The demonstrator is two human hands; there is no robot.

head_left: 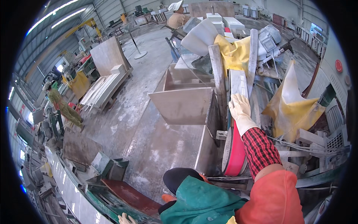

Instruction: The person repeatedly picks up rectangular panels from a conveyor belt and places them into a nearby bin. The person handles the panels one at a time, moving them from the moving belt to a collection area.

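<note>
Right hand (239,108), white glove, lies flat on the near end of a grey stone strip (238,84); fingers spread on top, pressing rather than clasping, so the grip is open on the strip. The strip stands on edge at 1 o'clock from me, running away between two upright grey rails (218,74), its far end under a yellow cover (234,52). Just below my wrist, a red-faced wheel (235,153) on edge; contact with the strip not visible. Left hand (126,219), also gloved, shows only as fingertips at 6 o'clock on the green machine frame (112,201); cannot tell its grip. Progress, judged: strip is seated in the guide and partly fed; the length near my palm remains outside the cover, so feeding looks unfinished. Containers: open stone trough (182,99) at 11 o'clock of the strip, nothing visible inside; a rack (104,87) further at 10 o'clock holds pale slabs leaning together.
</note>
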